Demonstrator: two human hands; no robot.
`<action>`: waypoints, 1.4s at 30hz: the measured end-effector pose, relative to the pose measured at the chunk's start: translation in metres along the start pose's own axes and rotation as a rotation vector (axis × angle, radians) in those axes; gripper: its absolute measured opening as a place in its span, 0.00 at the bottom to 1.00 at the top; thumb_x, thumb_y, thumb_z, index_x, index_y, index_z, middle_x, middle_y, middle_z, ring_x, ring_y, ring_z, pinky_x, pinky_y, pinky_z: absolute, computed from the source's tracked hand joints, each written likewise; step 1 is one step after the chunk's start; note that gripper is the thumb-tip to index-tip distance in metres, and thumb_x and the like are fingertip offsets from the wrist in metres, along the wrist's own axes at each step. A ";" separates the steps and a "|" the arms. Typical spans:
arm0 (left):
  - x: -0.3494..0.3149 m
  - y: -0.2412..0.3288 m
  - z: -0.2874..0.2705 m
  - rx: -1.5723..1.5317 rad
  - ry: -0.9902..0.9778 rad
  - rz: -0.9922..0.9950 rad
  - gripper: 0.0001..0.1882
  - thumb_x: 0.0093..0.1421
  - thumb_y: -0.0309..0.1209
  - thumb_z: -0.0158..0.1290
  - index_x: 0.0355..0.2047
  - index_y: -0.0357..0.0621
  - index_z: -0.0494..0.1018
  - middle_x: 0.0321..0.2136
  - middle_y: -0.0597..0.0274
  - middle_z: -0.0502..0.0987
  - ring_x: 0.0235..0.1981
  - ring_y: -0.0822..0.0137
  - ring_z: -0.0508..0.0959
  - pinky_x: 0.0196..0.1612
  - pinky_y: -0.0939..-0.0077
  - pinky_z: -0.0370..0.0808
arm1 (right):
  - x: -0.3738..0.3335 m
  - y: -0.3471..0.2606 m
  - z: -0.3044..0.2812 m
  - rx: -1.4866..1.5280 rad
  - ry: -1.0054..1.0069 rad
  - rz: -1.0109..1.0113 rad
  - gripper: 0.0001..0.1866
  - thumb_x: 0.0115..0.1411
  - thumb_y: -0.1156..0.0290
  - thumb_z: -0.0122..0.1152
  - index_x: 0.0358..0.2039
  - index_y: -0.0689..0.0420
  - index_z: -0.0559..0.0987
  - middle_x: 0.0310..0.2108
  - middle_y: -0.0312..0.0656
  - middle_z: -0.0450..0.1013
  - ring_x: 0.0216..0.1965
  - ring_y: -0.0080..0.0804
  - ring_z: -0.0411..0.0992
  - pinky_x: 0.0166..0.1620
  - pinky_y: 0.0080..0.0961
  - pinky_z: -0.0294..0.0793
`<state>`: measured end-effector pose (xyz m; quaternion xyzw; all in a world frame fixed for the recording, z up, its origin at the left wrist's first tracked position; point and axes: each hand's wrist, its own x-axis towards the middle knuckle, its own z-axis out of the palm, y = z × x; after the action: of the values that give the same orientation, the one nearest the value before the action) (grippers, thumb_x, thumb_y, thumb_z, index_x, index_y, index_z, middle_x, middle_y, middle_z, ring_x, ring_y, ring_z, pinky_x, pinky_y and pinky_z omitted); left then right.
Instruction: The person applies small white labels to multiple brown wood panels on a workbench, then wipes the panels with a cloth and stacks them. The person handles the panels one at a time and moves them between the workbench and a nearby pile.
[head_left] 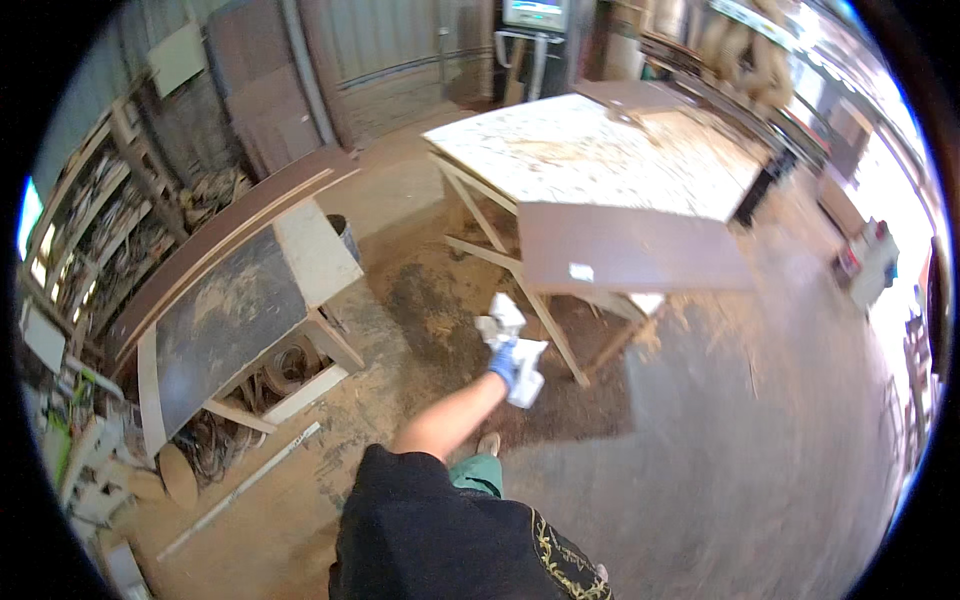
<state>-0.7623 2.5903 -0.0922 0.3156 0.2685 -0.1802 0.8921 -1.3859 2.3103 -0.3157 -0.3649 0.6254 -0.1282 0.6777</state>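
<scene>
My left hand (506, 364), in a blue glove, reaches out ahead of me at the end of a bare forearm. Its fingers are closed round a crumpled white cloth (528, 386), which sticks out on both sides of the fist; whether it is fabric or paper is hard to tell. Beyond it, a brown board (630, 248) with a small white label lies at the near edge of a large work table (600, 150). The hand is short of that board and appears not to touch it. My right hand does not show.
A low bench (225, 310) with a dark top stands at the left, long boards (240, 235) along its far side. On the floor lies a pale strip (240, 490). Sawdust and dark stains mark the floor. Shelves (100, 220) of scraps line the left wall.
</scene>
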 end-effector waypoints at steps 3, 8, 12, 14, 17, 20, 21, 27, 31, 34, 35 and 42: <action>0.060 -0.009 0.069 -0.049 0.103 -0.126 0.22 0.52 0.56 0.50 0.34 0.51 0.73 0.23 0.63 0.77 0.22 0.63 0.75 0.24 0.68 0.74 | -0.015 -0.107 0.107 -0.150 -0.038 0.027 0.15 0.52 0.60 0.55 0.41 0.46 0.71 0.33 0.35 0.69 0.28 0.33 0.67 0.29 0.31 0.68; 0.145 -0.016 0.136 -0.171 -0.151 -0.309 0.28 0.56 0.59 0.39 0.38 0.48 0.74 0.28 0.61 0.77 0.27 0.59 0.76 0.32 0.58 0.75 | -0.074 -0.242 0.244 -0.250 -0.199 -0.239 0.15 0.55 0.67 0.56 0.44 0.53 0.73 0.34 0.37 0.71 0.29 0.28 0.71 0.30 0.25 0.72; 0.177 -0.032 0.147 -0.175 0.109 -0.215 0.32 0.56 0.63 0.37 0.40 0.50 0.74 0.33 0.61 0.78 0.35 0.56 0.76 0.41 0.55 0.73 | -0.047 -0.320 0.291 -0.478 -0.113 -0.279 0.15 0.55 0.70 0.57 0.43 0.57 0.75 0.31 0.38 0.74 0.27 0.26 0.72 0.25 0.22 0.72; 0.172 -0.030 0.137 -0.108 0.134 -0.254 0.31 0.54 0.63 0.42 0.37 0.49 0.75 0.33 0.62 0.77 0.35 0.60 0.76 0.42 0.62 0.74 | -0.012 -0.357 0.295 -0.406 -0.084 -0.235 0.14 0.55 0.71 0.57 0.43 0.58 0.75 0.28 0.38 0.74 0.22 0.26 0.71 0.22 0.24 0.70; 0.143 0.007 0.110 -0.057 0.127 -0.111 0.28 0.54 0.59 0.45 0.36 0.47 0.75 0.31 0.61 0.77 0.32 0.62 0.76 0.38 0.66 0.75 | 0.057 -0.436 0.320 -0.641 0.070 -0.516 0.16 0.53 0.64 0.58 0.41 0.56 0.74 0.26 0.37 0.69 0.20 0.30 0.67 0.22 0.30 0.69; 0.110 0.072 0.077 -0.068 0.219 0.096 0.25 0.53 0.60 0.44 0.30 0.52 0.74 0.30 0.62 0.76 0.30 0.65 0.75 0.33 0.68 0.74 | 0.102 -0.542 0.370 -0.909 0.206 -0.655 0.30 0.52 0.54 0.61 0.51 0.61 0.69 0.46 0.50 0.72 0.48 0.41 0.70 0.49 0.31 0.69; 0.102 0.086 0.068 -0.165 0.292 0.109 0.28 0.51 0.62 0.45 0.33 0.52 0.75 0.32 0.63 0.76 0.30 0.65 0.75 0.34 0.69 0.74 | 0.110 -0.574 0.398 -0.904 0.265 -0.631 0.32 0.52 0.54 0.61 0.52 0.61 0.68 0.49 0.52 0.69 0.50 0.43 0.69 0.50 0.33 0.68; 0.103 0.065 0.063 -0.134 0.280 0.139 0.29 0.51 0.58 0.53 0.41 0.46 0.73 0.39 0.62 0.76 0.40 0.59 0.75 0.47 0.64 0.72 | 0.135 -0.675 0.571 -1.032 -0.192 -0.483 0.36 0.51 0.47 0.60 0.55 0.55 0.65 0.45 0.49 0.71 0.47 0.43 0.70 0.49 0.37 0.67; 0.108 0.063 0.055 -0.028 0.500 0.187 0.30 0.52 0.54 0.53 0.44 0.43 0.71 0.38 0.57 0.76 0.37 0.61 0.76 0.43 0.64 0.74 | 0.143 -0.620 0.659 -0.839 -0.748 -0.542 0.18 0.58 0.56 0.55 0.35 0.61 0.77 0.29 0.35 0.72 0.31 0.24 0.68 0.35 0.24 0.68; 0.123 0.068 0.058 -0.278 0.401 0.375 0.24 0.52 0.46 0.58 0.43 0.44 0.71 0.35 0.57 0.76 0.30 0.60 0.78 0.33 0.67 0.78 | 0.143 -0.619 0.707 -0.434 -0.546 -0.518 0.12 0.56 0.65 0.60 0.33 0.63 0.77 0.28 0.35 0.73 0.29 0.21 0.69 0.35 0.19 0.69; 0.127 0.068 0.057 -0.312 0.574 0.269 0.21 0.52 0.46 0.58 0.38 0.45 0.72 0.32 0.59 0.77 0.29 0.60 0.78 0.33 0.64 0.77 | 0.139 -0.627 0.723 -0.509 -0.570 -0.537 0.12 0.55 0.64 0.61 0.31 0.61 0.77 0.26 0.33 0.72 0.27 0.20 0.68 0.32 0.18 0.69; 0.152 0.089 -0.011 -0.626 0.597 0.465 0.17 0.53 0.47 0.55 0.34 0.49 0.75 0.31 0.59 0.79 0.31 0.59 0.78 0.38 0.64 0.75 | 0.042 -0.594 0.917 -0.582 -1.036 -0.459 0.12 0.57 0.65 0.58 0.33 0.63 0.74 0.26 0.34 0.71 0.25 0.22 0.67 0.29 0.22 0.69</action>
<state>-0.6022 2.6397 -0.1483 0.1218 0.4763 0.2117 0.8447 -0.3475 2.1736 -0.0029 -0.6737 0.1314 0.0982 0.7205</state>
